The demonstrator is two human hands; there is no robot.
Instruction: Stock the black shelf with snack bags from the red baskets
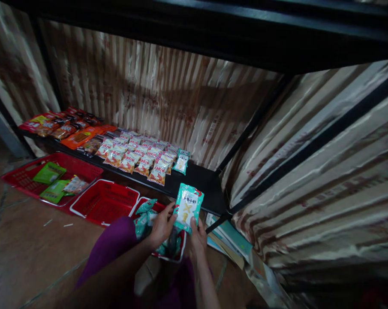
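Note:
Both my hands hold one teal snack packet (187,207) upright just in front of the black bottom shelf (200,182). My left hand (161,225) grips its left edge, fingers closed round it. My right hand (197,237) pinches its lower right corner. Beneath my hands stands a red basket (176,257) with more teal packets (144,216) inside. On the shelf lie rows of red-and-white snack packets (139,156), with one teal packet (181,163) at the right end of the rows.
Orange and red packets (65,128) fill the shelf's left end. An empty red basket (105,201) and another red basket (29,182) with green packets sit on the tiled floor. Striped curtain hangs behind and right. Flat cardboard (229,240) lies by the shelf leg.

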